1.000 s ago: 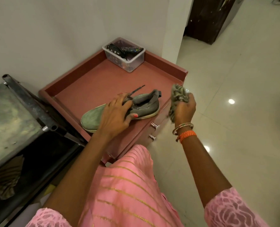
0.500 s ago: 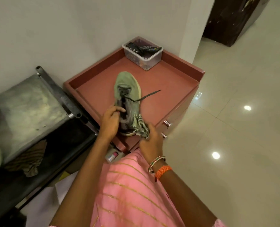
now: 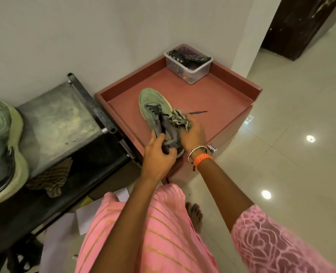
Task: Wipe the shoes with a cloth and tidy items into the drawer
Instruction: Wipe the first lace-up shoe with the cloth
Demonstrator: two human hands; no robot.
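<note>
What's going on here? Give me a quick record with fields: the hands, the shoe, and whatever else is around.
left hand: grips the heel end of the shoe
right hand: holds a cloth against the shoe's side
shoe: green, laced, toe pointing away, on the red cabinet top
second shoe: on the metal stand at left
plastic box: at the cabinet's back corner, with remote controls inside

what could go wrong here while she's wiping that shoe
The loose lace tip trails across the red cabinet top; the cloth in the right hand could snag it and tug the laces. The left hand grips the shoe only at its heel end, so hard wiping might twist it free. The second shoe lies at the picture's left edge on the metal stand; how securely it sits cannot be told.
</note>
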